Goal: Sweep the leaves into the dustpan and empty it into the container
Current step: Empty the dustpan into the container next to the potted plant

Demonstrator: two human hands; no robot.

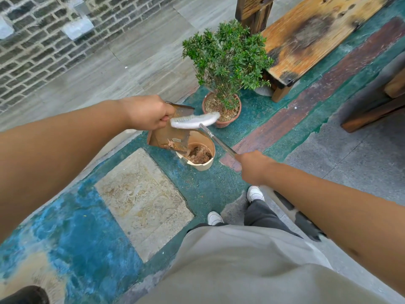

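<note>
Two or three dry leaves [172,143] cling to our tilted dustpan [168,133], which hangs with its lower edge over the rim of the cream container [202,160]; the container stands on the painted floor [203,189] just in front of the potted plant [223,71] and already holds a brown heap. Our left hand [149,113] has its fingers [165,118] curled tight around the dustpan's top edge or handle, which we cannot tell apart. Our right hand [252,165] is closed around the brush [195,120] handle, its white head poised above the pan. We judge the pan stiff and light, easily carried one-handed from the top. The leaves look weightless and brittle, likely to stick, so a light stroke should free them.
</note>
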